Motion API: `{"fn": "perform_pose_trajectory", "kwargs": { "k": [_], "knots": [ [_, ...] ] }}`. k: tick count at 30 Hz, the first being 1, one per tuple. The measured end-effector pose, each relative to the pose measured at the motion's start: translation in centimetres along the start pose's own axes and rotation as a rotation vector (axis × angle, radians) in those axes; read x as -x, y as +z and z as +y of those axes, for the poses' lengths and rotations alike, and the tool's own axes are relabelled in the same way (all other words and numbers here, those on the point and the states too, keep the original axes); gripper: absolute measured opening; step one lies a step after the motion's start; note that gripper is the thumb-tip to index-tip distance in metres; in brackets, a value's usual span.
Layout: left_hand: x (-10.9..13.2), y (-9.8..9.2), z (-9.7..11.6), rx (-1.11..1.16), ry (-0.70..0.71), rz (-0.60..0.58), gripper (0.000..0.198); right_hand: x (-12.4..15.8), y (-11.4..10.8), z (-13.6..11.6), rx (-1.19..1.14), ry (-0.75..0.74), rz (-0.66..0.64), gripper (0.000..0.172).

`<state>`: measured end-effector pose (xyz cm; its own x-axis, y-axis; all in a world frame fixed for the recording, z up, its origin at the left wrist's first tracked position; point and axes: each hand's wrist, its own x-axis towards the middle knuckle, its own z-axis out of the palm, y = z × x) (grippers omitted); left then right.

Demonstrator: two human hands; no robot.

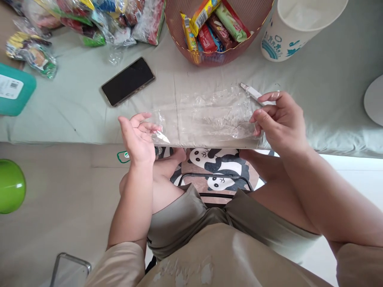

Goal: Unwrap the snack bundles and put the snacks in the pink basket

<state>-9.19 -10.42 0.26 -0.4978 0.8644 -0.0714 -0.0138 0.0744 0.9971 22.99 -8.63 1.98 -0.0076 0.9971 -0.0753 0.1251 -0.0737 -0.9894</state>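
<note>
A clear plastic bag (209,113) lies flat at the near edge of the table, covered in a pale green cloth (74,107). My left hand (138,137) is at the bag's left end, fingers spread and touching its corner. My right hand (277,121) is at the bag's right end, fingers curled, pinching its edge. A small white stick-like object (253,92) lies just beyond my right fingers.
A black phone (128,81) lies left of the bag. A pink wire basket (220,32) holds several snack bars. Wrapped snacks (89,20) are piled at the back left, a white cup (295,28) at the back right, a teal box (13,89) at the left.
</note>
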Motion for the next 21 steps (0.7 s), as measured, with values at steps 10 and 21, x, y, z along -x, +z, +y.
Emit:
{"fn": "perform_pose_trajectory", "kwargs": {
  "k": [10, 21],
  "knots": [
    [0.5, -0.3, -0.2, 0.139, -0.032, -0.168, 0.049, -0.4, 0.4, 0.2, -0.003, 0.023, 0.075, 0.035],
    [-0.5, -0.8, 1.2, -0.039, -0.184, -0.204, 0.054, -0.6, 1.4, -0.2, 0.111, -0.003, 0.018, 0.030]
  ]
}}
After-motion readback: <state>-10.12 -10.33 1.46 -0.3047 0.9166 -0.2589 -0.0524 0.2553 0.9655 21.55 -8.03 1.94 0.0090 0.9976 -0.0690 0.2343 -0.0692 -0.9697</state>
